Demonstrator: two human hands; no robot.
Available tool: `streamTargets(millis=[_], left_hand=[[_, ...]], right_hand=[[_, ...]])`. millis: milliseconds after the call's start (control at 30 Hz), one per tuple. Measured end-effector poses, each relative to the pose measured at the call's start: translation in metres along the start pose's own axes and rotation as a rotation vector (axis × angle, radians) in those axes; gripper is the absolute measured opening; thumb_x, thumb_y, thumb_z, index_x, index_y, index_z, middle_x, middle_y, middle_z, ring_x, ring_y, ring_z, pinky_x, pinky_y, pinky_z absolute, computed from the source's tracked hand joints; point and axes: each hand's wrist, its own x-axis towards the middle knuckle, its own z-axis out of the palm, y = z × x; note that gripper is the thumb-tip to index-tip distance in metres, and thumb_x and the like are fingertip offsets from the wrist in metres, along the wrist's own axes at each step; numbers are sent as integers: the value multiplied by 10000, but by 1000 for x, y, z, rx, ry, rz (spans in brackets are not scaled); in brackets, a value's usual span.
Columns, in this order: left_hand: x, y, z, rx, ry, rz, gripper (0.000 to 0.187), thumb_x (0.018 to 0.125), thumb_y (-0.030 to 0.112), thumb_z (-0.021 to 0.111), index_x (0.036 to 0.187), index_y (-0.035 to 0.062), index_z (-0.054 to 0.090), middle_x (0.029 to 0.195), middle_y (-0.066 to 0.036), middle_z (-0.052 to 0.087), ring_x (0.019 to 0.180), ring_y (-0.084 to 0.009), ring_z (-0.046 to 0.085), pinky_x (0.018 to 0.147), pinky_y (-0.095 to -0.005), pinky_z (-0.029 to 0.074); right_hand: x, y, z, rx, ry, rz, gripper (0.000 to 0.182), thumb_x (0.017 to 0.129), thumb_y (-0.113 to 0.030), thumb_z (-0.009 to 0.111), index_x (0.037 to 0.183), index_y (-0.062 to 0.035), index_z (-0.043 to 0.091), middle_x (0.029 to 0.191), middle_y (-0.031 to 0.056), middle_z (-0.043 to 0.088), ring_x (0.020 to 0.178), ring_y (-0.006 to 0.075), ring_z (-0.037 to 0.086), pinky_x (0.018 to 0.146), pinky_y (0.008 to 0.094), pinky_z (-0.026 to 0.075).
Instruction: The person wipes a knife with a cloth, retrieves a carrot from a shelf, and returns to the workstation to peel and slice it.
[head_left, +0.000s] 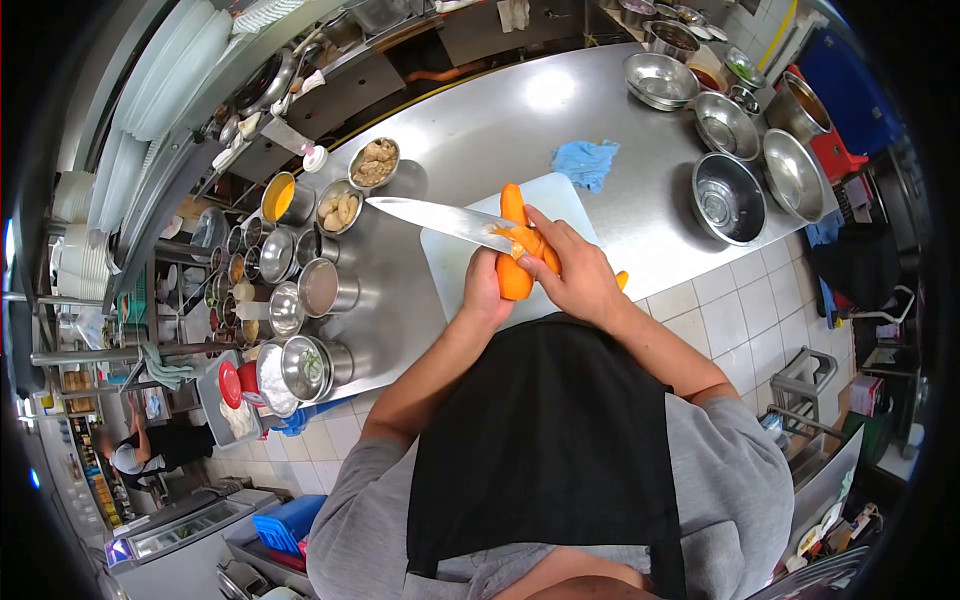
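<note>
My left hand [484,288] is closed around the lower part of a thick orange carrot [515,280], whose narrow end points away from me. My right hand [582,275] grips a large kitchen knife [440,220]. Its blade crosses the carrot and points left, and an orange-yellow handle end shows beyond my palm. Orange shavings [522,240] cling to the blade where it meets the carrot. Both hands are above a white cutting board [455,255] on the steel table. My fingers partly hide the carrot and most of the knife handle.
A blue cloth [585,163] lies beyond the board. Several steel bowls [727,198] stand at the right. On the left are bowls of peeled pieces [340,210], metal pots [327,288] and a bowl of greens [306,368]. Another person [150,450] stands far left.
</note>
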Motion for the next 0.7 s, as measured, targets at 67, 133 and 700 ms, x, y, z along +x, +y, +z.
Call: streamTargets(millis=[67, 133, 700], left_hand=[[1, 1, 0, 17, 40, 56, 435, 1068, 346, 407, 1357, 31, 485, 1292, -104, 584, 1190, -236, 581, 1023, -392, 480], [1, 14, 9, 0, 7, 71, 412, 1060, 350, 434, 1308, 28, 503, 1242, -106, 595, 1136, -226, 603, 983, -382, 499], [-3, 5, 11, 77, 7, 66, 446, 1070, 362, 389, 1336, 26, 511, 1259, -89, 603, 1136, -208, 600, 964, -381, 499]], right_hand=[[-3, 0, -1, -4, -13, -2, 623, 937, -355, 647, 1468, -96, 449, 1032, 163, 633, 822, 371, 664, 714, 437, 551], [-8, 1, 0, -7, -27, -8, 626, 936, -356, 650, 1468, -95, 450, 1036, 165, 635, 825, 371, 665, 718, 436, 552], [-2, 8, 6, 48, 49, 33, 589, 936, -322, 653, 1446, -85, 479, 1066, 148, 647, 879, 356, 671, 750, 418, 553]])
